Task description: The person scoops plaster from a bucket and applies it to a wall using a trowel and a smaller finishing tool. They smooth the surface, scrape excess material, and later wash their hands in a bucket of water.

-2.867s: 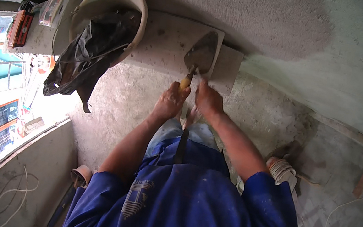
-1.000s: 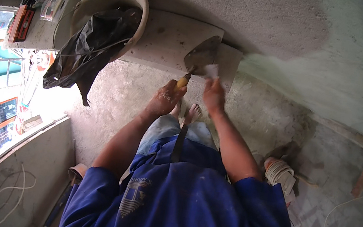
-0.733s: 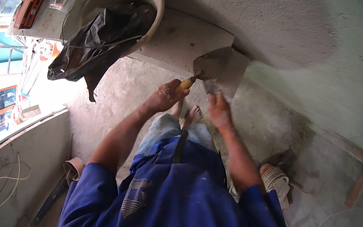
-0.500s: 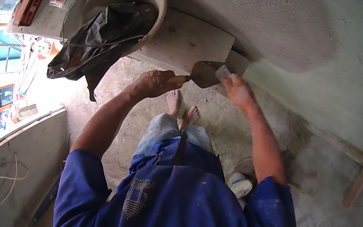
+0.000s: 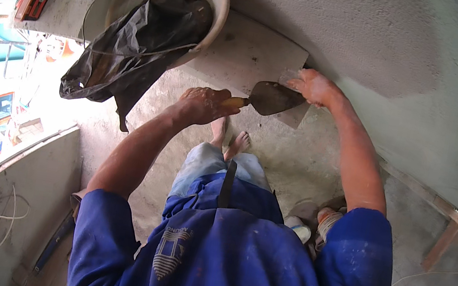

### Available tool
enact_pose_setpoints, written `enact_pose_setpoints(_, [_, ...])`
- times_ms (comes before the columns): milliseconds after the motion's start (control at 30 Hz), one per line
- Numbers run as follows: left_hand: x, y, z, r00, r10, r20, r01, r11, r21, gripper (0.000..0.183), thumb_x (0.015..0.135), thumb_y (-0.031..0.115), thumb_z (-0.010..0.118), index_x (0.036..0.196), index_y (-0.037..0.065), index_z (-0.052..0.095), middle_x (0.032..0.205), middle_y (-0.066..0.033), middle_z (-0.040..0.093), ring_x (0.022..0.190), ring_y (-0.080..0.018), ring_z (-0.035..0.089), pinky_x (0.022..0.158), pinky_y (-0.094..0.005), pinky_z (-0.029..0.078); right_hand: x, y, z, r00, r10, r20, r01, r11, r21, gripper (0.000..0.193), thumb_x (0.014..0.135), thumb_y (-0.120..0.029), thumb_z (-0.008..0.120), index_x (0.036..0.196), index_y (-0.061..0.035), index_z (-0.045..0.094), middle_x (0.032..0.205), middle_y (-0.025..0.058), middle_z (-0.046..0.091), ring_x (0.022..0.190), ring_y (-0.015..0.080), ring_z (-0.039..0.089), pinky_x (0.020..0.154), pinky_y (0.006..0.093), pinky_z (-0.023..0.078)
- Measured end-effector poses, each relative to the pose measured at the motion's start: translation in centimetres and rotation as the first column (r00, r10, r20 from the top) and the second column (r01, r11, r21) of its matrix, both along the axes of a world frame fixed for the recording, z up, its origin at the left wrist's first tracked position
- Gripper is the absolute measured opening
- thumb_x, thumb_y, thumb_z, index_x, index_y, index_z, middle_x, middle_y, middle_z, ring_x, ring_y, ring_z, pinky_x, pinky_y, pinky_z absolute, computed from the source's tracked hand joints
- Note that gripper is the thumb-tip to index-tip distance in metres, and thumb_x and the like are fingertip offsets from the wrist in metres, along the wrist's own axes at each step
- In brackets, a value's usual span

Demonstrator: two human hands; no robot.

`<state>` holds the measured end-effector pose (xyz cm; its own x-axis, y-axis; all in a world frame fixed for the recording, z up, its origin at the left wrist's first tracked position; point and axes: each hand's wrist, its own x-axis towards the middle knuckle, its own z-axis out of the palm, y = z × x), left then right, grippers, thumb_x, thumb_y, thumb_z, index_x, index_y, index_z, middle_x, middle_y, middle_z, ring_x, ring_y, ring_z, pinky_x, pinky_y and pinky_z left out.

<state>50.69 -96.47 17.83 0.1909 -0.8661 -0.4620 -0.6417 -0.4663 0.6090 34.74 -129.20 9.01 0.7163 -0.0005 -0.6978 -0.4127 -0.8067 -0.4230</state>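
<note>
Trowel level across the front, left hand on handle, right hand at blade tip

Trowel sits between the two hands, in front of the body; long axis runs roughly left to right, handle at left, blade tip at right and slightly farther from the body; left hand is the nearer, wrapped on the yellow handle, fingers curled round it; right hand is at the tip end, just over the blade's far edge in view; touching or just clear, cannot tell; its fingers look pinched together on a pale flat piece, blurred, kind unclear; from those fingers the blade lies toward the body and to the left.

Pose: elbows out wide; left forearm slants up and right, knuckles up; right forearm goes up then leans inward, back of hand showing; blade overlaps the pale board in view; bucket with black plastic is beyond the left hand, apart from it.
</note>
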Motion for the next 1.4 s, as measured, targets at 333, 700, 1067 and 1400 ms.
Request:
enact_pose_setpoints(333, [0.3,1.2,0.4,0.999,0.050,-0.011,-0.050,0.998,0.027,0.048,0.095,0.059,0.053,0.116,0.016,0.063,0.100,-0.0165,0.071,0.098,-0.0376,0.067,0.084,-0.0481,0.052,7.8,6.5,13.8,0.921,-0.167,-0.352,0.176,0.984,-0.008,0.047,0.097,-0.045,0.057,0.125,-0.0073,0.063,0.113,0.0184,0.070,0.092,0.0314,0.069,0.080,0.0441,0.054])
enact_pose_setpoints(700, [0.7,-0.7,3.2,0.999,-0.010,0.035,0.005,0.991,0.134,0.047,0.096,0.059,0.051,0.113,0.017,0.064,0.099,-0.0159,0.072,0.100,-0.0341,0.068,0.085,-0.0454,0.053,5.6,1.0,3.1,0.989,0.091,-0.115,-0.082,0.993,0.081,0.043,0.099,-0.041,0.057,0.118,-0.0031,0.063,0.114,0.0197,0.068,0.107,0.0365,0.064,0.093,0.0447,0.050])
enact_pose_setpoints(1067, [0.9,-0.2,3.3,1.000,0.015,0.024,-0.018,0.988,0.151,0.050,0.096,0.060,0.052,0.114,0.014,0.062,0.098,-0.0159,0.072,0.097,-0.0363,0.068,0.085,-0.0476,0.052,7.4,4.4,13.2,0.927,-0.175,-0.333,0.203,0.978,0.052,0.050,0.099,-0.048,0.054,0.123,-0.0056,0.064,0.109,0.0193,0.070,0.091,0.0327,0.068,0.078,0.0437,0.055])
enact_pose_setpoints(1400, [0.7,0.3,2.0,0.999,0.026,0.040,-0.033,0.983,0.181,0.051,0.096,0.063,0.049,0.118,0.018,0.061,0.100,-0.0157,0.072,0.101,-0.0351,0.068,0.086,-0.0485,0.051,8.9,5.3,14.9,0.933,-0.146,-0.330,0.134,0.989,-0.060,0.048,0.098,-0.047,0.056,0.124,-0.0081,0.064,0.117,0.0156,0.070,0.105,0.0298,0.067,0.089,0.0435,0.053])
